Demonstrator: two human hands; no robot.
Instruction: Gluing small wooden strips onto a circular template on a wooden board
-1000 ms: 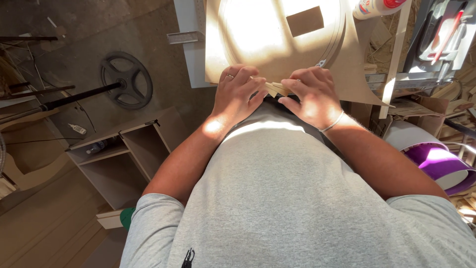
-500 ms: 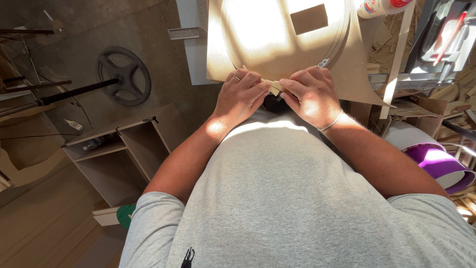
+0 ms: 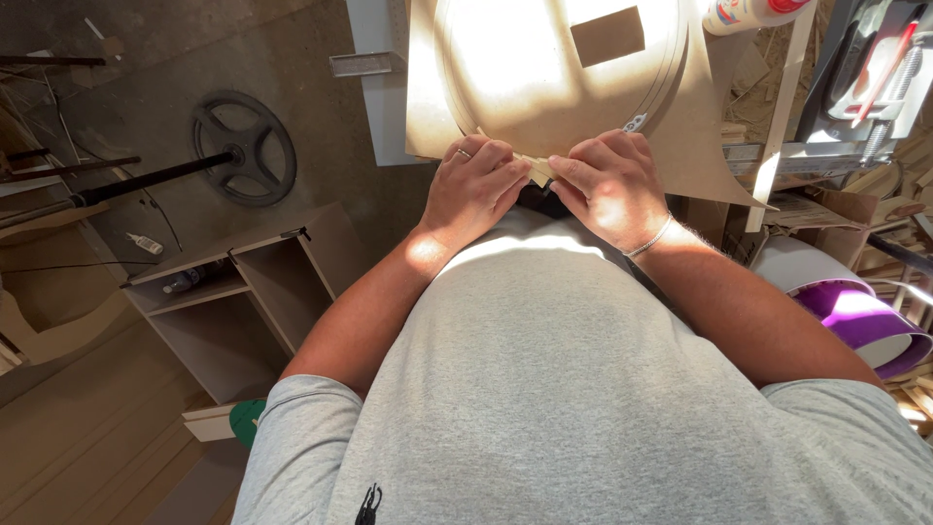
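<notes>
Item, nearest: my grey cotton shirt [image 3: 583, 389], filling the lower view. Next, both forearms converging at the near edge of the counter [image 3: 374, 97]. Left hand [image 3: 473, 190], ring on one finger, fingers curled and pinching one end of a small pale wood strip [image 3: 536, 170]; right hand [image 3: 610, 185], thin bracelet at the wrist, pinching the other end. The strip sits between the two hands, at the near edge of a thin tan fibreboard panel [image 3: 564, 87]. I judge the step to be fitting or working the strip by fingertip; the next move calls for steady, even pinch pressure. Panel: matte, smooth, scribed with a circular line, bearing a darker rectangular patch [image 3: 607, 35]. Beyond: a glue bottle [image 3: 743, 14]. Left, on the floor: an open board cabinet [image 3: 233, 301] and a dark spoked wheel [image 3: 243, 148].
</notes>
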